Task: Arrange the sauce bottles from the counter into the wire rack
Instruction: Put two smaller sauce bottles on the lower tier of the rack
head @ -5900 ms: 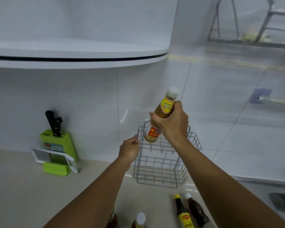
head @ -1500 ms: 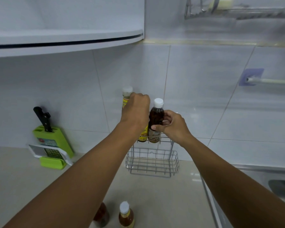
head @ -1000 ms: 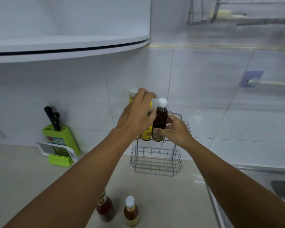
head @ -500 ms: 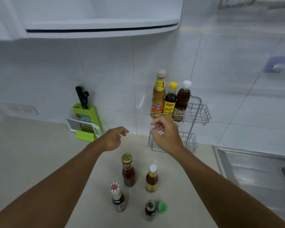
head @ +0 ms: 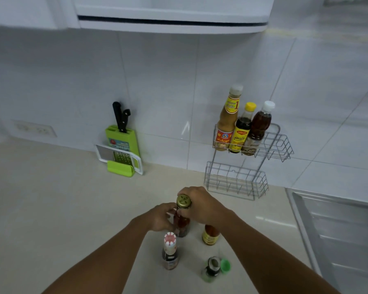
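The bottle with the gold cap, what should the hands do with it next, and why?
Probably lift the gold-capped bottle and carry it to the wire rack. The right hand and left hand already grip it on the counter, and the top shelf, with three bottles at its left, seems to have room on the right.

Both hands are on the gold-capped bottle [head: 182, 219] on the counter [head: 51, 209]: right hand [head: 200, 205] around its neck, left hand [head: 160, 217] on its side. Three bottles [head: 241, 128] already stand in the wire rack [head: 270, 145] top tier.
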Motion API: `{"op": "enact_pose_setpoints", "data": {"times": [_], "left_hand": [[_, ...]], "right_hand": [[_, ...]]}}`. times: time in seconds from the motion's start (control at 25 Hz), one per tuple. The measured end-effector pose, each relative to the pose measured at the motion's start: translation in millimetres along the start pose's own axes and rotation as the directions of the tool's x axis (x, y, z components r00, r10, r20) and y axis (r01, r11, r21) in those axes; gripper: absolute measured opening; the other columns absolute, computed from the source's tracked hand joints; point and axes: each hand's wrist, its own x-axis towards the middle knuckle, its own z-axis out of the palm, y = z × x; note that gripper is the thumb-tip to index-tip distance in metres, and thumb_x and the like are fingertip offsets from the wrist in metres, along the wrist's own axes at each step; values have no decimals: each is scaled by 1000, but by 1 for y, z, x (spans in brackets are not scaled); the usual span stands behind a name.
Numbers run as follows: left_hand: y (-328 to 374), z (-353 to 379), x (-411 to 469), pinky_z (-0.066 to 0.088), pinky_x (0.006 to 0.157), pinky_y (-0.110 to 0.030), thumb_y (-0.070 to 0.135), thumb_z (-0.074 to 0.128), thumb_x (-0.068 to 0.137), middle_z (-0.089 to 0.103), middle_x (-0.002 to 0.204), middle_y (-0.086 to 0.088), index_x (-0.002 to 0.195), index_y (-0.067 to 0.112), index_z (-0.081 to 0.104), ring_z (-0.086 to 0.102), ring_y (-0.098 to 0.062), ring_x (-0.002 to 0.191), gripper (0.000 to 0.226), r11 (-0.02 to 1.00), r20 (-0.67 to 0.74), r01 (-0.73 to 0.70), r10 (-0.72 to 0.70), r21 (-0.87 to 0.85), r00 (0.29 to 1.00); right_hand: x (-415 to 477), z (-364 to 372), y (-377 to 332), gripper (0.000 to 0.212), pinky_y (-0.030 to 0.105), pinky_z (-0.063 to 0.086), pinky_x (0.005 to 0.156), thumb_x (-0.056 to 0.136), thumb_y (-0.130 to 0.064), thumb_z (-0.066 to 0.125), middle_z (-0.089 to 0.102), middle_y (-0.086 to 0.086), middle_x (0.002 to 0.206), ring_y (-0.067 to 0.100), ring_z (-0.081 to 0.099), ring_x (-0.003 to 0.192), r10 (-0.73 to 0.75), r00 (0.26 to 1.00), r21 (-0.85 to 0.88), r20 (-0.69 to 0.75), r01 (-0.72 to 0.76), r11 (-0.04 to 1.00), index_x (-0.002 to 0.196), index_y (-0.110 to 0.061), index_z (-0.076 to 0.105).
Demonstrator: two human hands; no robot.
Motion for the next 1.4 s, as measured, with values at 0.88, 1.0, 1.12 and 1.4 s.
{"op": "enact_pose_setpoints", "data": {"times": [0.88, 1.0, 1.12, 1.4], "left_hand": [[183, -61, -51, 54, 67, -34, -7, 68, 56, 65, 62, 0, 71, 11, 62, 63, -19, 60, 24, 925, 223, -331, 368, -188, 903], [197, -45, -52, 56, 66, -39, 27, 72, 61, 64, 64, 6, 66, 24, 58, 65, -23, 64, 15, 950, -236, -277, 305, 144, 923], [209, -24, -50, 43, 64, -29, 43, 63, 73, 63, 74, 8, 86, 30, 57, 65, -22, 73, 19, 815, -563, -22, 419, 579, 713], [231, -54, -43, 61, 76, -44, 10, 71, 68, 69, 73, -6, 82, 9, 66, 67, -22, 66, 15, 955, -25, -287, 286, -79, 958]], "right_hand": [[-37, -179, -29, 49, 43, 54, 69, 96, -40, 18, 71, 4, 90, 26, 64, 79, -296, 923, -502, -246, 140, 854, 94, -23, 64], [-35, -180, -22, 46, 44, 56, 77, 98, -34, 25, 70, 15, 95, 32, 64, 87, 26, 948, -266, -318, -116, 957, 92, -10, 64], [-31, -177, -15, 27, 49, 56, 90, 105, -20, 32, 67, 26, 109, 40, 64, 96, 313, 909, -60, -274, -341, 938, 97, -4, 53], [-39, -203, -18, 37, 40, 52, 72, 95, -42, 33, 71, 4, 90, 25, 64, 81, 31, 898, -142, -439, -104, 984, 88, -22, 63]]}}
